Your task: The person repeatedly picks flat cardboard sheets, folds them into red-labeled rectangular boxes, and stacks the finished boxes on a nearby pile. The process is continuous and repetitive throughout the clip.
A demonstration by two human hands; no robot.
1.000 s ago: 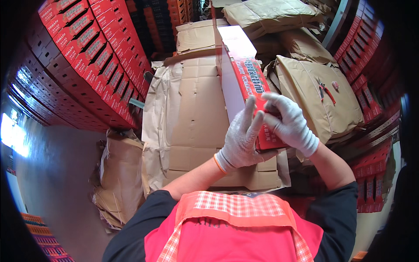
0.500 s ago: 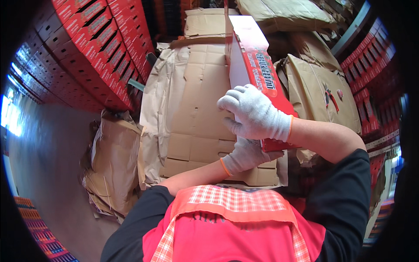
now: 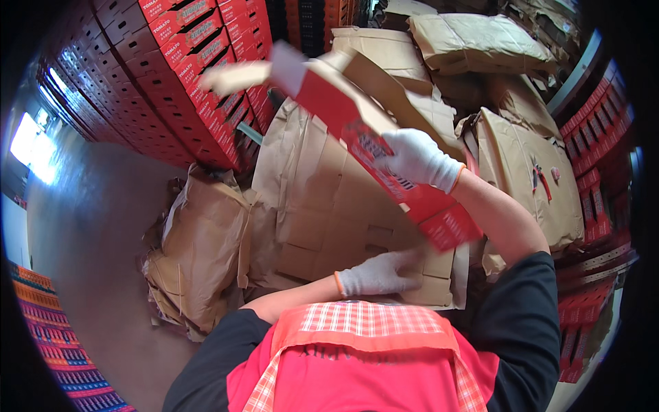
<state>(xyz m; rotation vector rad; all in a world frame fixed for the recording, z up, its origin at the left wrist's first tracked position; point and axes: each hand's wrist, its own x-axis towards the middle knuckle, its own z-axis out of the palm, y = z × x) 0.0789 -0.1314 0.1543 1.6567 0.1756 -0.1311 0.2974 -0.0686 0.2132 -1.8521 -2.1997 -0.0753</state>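
Note:
A red printed carton [image 3: 358, 143], partly folded up with a brown inner side, hangs tilted over the work surface, its far end smeared by motion. My right hand [image 3: 417, 159], in a white glove, is closed on the carton's upper edge near its middle. Below it lies a stack of flat brown cardboard sheets [image 3: 322, 206] on crumpled wrapping paper. My left hand [image 3: 379, 275], gloved too, rests on the near part of that stack with its fingers stretched out and slightly blurred. It is apart from the carton.
Tall stacks of red cartons [image 3: 199, 65] rise at the left, and more stand along the right [image 3: 597, 151]. Paper-wrapped bundles [image 3: 484, 44] lie behind; one bundle [image 3: 525, 199] at the right carries red-handled pliers [image 3: 543, 182]. Another torn bundle [image 3: 202, 240] sits left, beside grey floor [image 3: 103, 226].
The carton has swung from nearly upright to a slant, its far end moving left. My left hand has come off its near end and down onto the cardboard. The view has shifted slightly.

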